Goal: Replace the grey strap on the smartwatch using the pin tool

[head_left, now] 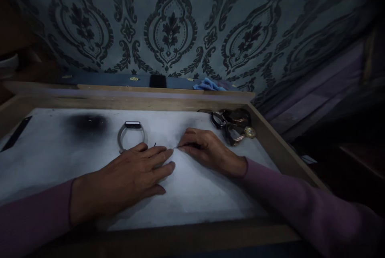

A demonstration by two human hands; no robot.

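Observation:
My left hand (135,174) lies flat, palm down, on a white surface (207,198), its fingers stretched out and apart. A small dark tip (155,144) shows just beyond its fingers; the rest of that thing is hidden. To the right, my right hand (207,150) is closed in a pinch. Between its thumb and fingers a tiny thin piece (176,147) sticks out toward my left fingertips, too small to make out. Behind my left hand stands a fitness band (132,125) with a light strap looped round and a dark narrow display on top.
Several wristwatches (234,125) lie piled in the far right corner. A raised wooden rim (267,142) surrounds the white surface. Behind it are a blue cloth (209,84) and a patterned wall (171,29). A flat black strip (16,133) lies at the left.

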